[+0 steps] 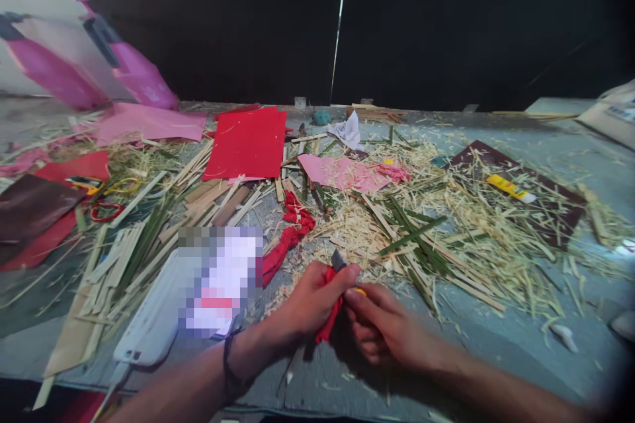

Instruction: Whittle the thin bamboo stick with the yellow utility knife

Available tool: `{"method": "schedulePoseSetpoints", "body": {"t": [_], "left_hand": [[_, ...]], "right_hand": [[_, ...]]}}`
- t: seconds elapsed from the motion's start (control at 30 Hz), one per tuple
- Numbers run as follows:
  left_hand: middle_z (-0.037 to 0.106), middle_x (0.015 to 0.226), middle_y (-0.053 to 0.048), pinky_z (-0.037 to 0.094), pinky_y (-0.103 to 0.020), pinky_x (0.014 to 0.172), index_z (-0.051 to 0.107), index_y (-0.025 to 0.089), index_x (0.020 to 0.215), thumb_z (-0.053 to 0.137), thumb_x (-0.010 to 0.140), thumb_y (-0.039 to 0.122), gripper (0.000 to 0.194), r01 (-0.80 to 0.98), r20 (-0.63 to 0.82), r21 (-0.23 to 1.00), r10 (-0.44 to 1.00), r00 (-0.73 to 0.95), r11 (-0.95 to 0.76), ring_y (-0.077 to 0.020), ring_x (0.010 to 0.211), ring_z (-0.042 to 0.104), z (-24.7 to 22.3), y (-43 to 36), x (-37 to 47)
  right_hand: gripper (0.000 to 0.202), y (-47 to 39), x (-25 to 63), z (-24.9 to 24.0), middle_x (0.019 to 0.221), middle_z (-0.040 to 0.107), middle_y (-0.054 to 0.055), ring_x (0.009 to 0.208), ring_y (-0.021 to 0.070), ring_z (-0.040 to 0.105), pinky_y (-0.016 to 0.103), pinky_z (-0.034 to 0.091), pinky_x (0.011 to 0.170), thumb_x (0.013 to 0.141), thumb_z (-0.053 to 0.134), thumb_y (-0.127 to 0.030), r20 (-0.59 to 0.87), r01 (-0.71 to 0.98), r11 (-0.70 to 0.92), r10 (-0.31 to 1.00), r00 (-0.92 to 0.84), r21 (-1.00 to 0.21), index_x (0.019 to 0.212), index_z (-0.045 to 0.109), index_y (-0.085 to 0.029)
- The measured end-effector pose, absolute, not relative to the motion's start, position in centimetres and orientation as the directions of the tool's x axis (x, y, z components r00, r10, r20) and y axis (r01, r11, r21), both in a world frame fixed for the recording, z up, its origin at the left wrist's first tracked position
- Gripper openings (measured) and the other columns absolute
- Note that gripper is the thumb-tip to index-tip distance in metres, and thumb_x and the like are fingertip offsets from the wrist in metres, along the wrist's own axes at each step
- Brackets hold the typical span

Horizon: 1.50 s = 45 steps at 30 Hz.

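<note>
Near the front of the table, my left hand is closed around a crumpled red strip, cloth or crepe paper. Its thumb rests by the base of a short dark knife blade that points away from me. Close against it, my right hand is curled with fingers bent, and a bit of yellow handle shows at its fingertips. Most of the handle is hidden by the fingers. Just beyond my left hand lies another twisted red strip, among pale shavings.
A white power strip and a lit, blurred-out phone lie left. Split bamboo strips, red paper, scissors and a yellow glue tube are strewn about. Pink spray bottles stand back left, before a dark panel.
</note>
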<state>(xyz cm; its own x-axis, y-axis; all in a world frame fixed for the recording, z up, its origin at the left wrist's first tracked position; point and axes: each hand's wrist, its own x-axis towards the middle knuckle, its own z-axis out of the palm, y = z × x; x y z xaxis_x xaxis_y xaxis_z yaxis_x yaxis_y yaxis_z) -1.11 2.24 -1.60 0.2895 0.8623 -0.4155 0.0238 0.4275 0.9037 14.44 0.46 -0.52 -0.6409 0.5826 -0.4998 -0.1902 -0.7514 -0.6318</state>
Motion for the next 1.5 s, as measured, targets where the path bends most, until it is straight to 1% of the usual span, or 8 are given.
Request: {"method": "schedulePoseSetpoints", "body": {"t": [0.13, 0.4, 0.6, 0.8, 0.97, 1.13, 1.3, 1.5], "left_hand": [[0.045, 0.044, 0.004, 0.03, -0.019, 0.04, 0.052, 0.017, 0.052, 0.057, 0.082, 0.076, 0.067, -0.005, -0.388, 0.912, 0.865, 0.318, 0.41, -0.0067, 0.04, 0.04, -2.2, 2.2, -0.9], [0.045, 0.037, 0.003, 0.03, -0.019, 0.035, 0.049, 0.019, 0.047, 0.05, 0.088, 0.075, 0.07, 0.002, -0.404, 0.899, 0.824, 0.397, 0.439, -0.0066, 0.032, 0.041, -3.3, 2.3, -1.0], [0.044, 0.038, 0.005, 0.027, -0.017, 0.033, 0.048, 0.019, 0.048, 0.054, 0.085, 0.076, 0.068, -0.04, -0.419, 0.883, 0.825, 0.379, 0.467, -0.0058, 0.032, 0.039, -3.4, 2.5, -0.8], [0.041, 0.039, 0.006, 0.027, -0.017, 0.034, 0.045, 0.019, 0.049, 0.063, 0.077, 0.077, 0.066, -0.092, -0.39, 0.898, 0.874, 0.29, 0.431, -0.0055, 0.034, 0.039, -3.2, 2.8, -0.7], [0.048, 0.042, 0.004, 0.027, -0.019, 0.035, 0.05, 0.018, 0.052, 0.061, 0.08, 0.075, 0.064, -0.047, -0.417, 0.885, 0.832, 0.365, 0.464, -0.0061, 0.034, 0.04, -1.8, 3.0, -1.3], [0.042, 0.045, 0.008, 0.023, -0.019, 0.039, 0.05, 0.018, 0.056, 0.072, 0.08, 0.063, 0.056, -0.069, -0.363, 0.884, 0.772, 0.522, 0.462, -0.0043, 0.039, 0.034, -1.0, 3.1, -2.2], [0.042, 0.044, 0.007, 0.021, -0.021, 0.038, 0.053, 0.018, 0.056, 0.071, 0.082, 0.061, 0.053, -0.059, -0.349, 0.882, 0.731, 0.586, 0.468, -0.0053, 0.038, 0.033, -2.0, 3.1, -2.3], [0.04, 0.041, 0.006, 0.021, -0.023, 0.038, 0.05, 0.019, 0.051, 0.066, 0.085, 0.064, 0.059, -0.016, -0.385, 0.869, 0.696, 0.606, 0.495, -0.0059, 0.036, 0.033, -1.9, 3.0, -2.2]], "right_hand": [[0.064, -0.2, 13.7, -1.1, 0.05, 0.032, -0.014, 0.038, 0.0026, 0.016, 0.014, 0.017, 0.035, 0.071, 0.075, -0.075, -0.505, -0.225, -0.707, 0.658, -0.559, -0.671, 0.082, 0.039, -0.023], [0.06, -1.0, 12.6, -1.5, 0.049, 0.031, -0.015, 0.035, 0.0011, 0.015, 0.012, 0.018, 0.033, 0.079, 0.069, -0.075, -0.451, -0.254, -0.603, 0.761, -0.465, -0.756, 0.081, 0.04, -0.022], [0.06, -1.6, 12.0, -1.7, 0.051, 0.033, -0.014, 0.036, 0.0012, 0.018, 0.012, 0.021, 0.033, 0.08, 0.066, -0.076, -0.473, -0.244, -0.581, 0.793, -0.384, -0.776, 0.082, 0.042, -0.022], [0.06, -1.8, 10.6, -2.3, 0.049, 0.031, -0.014, 0.035, 0.0019, 0.018, 0.013, 0.022, 0.034, 0.08, 0.067, -0.076, -0.457, -0.342, -0.553, 0.828, -0.324, -0.76, 0.082, 0.039, -0.023], [0.06, -0.4, 12.9, -1.6, 0.048, 0.032, -0.014, 0.035, 0.0024, 0.018, 0.014, 0.022, 0.033, 0.077, 0.071, -0.075, -0.497, -0.246, -0.681, 0.692, -0.523, -0.69, 0.081, 0.041, -0.022], [0.05, 1.3, 16.8, -0.6, 0.046, 0.032, -0.013, 0.034, 0.0033, 0.017, 0.015, 0.017, 0.032, 0.085, 0.069, -0.065, -0.493, -0.087, -0.776, 0.478, -0.727, -0.625, 0.079, 0.046, -0.021], [0.048, 2.3, 18.5, -0.3, 0.046, 0.033, -0.011, 0.036, 0.0047, 0.022, 0.016, 0.021, 0.032, 0.088, 0.067, -0.063, -0.534, 0.028, -0.764, 0.424, -0.732, -0.645, 0.078, 0.048, -0.02], [0.048, 2.9, 18.8, 1.0, 0.045, 0.033, -0.012, 0.034, 0.0035, 0.019, 0.013, 0.018, 0.03, 0.084, 0.07, -0.064, -0.612, 0.117, -0.795, 0.355, -0.707, -0.596, 0.079, 0.05, -0.02]]}}
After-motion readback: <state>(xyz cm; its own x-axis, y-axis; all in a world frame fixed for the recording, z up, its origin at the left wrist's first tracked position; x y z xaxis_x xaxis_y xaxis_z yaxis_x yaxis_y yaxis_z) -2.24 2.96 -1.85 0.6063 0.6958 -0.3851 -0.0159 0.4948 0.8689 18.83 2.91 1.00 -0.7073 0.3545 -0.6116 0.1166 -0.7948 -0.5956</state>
